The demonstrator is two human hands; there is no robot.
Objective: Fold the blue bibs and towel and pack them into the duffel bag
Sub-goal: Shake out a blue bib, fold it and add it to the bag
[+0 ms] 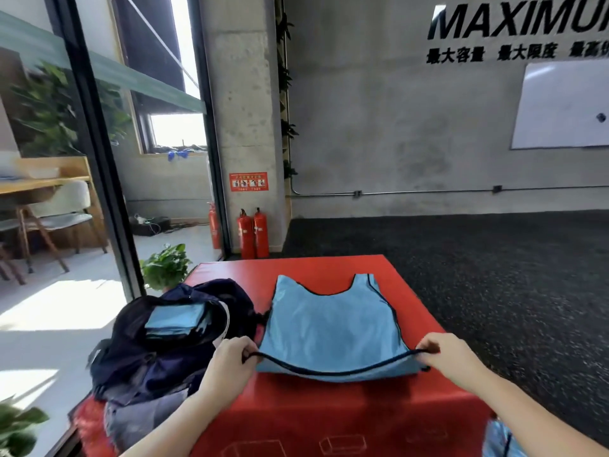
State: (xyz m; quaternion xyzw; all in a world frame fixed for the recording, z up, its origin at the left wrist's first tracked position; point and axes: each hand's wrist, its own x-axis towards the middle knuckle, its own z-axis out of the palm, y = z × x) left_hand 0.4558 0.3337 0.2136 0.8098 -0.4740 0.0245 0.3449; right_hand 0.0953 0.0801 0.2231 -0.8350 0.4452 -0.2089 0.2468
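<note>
Your left hand (230,357) and right hand (441,352) each pinch a near hem corner of the light blue black-trimmed mesh bib (329,328), which lies flat on the red padded box (329,417). The open dark navy fabric duffel bag (158,354) sits just left, touching the bib's edge, with folded blue cloth (176,321) inside.

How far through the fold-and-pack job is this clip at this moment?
Partly done. Folded blue pieces already sit in the open duffel bag. In hand: one blue bib lies spread flat on the red mat, the left hand and right hand pinching its near hem corners, not yet folded. Left: fold and pack it; more blue fabric shows at the lower right edge.
</note>
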